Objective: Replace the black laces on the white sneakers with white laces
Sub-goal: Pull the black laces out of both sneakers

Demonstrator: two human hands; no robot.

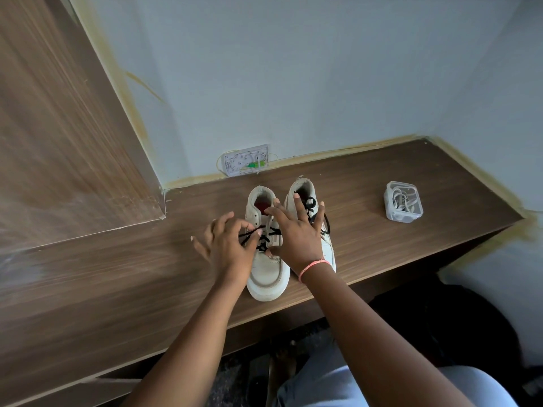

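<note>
Left hand (227, 245) pinches a black lace (249, 232) on the white sneaker (267, 274) under both hands, toe pointing toward the person; right hand (296, 233) rests spread-fingered.

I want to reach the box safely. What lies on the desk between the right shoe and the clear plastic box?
Nothing: in the head view, bare desk lies between the right shoe and the clear plastic box.

Bare brown wood-grain desk top (117, 274) left of the white sneakers (269, 259) & between them & the small clear plastic box of white laces (403, 201). White wall socket plate (246, 160) sits just behind the sneakers; tall wood panel (58, 127) blocks far left.
</note>
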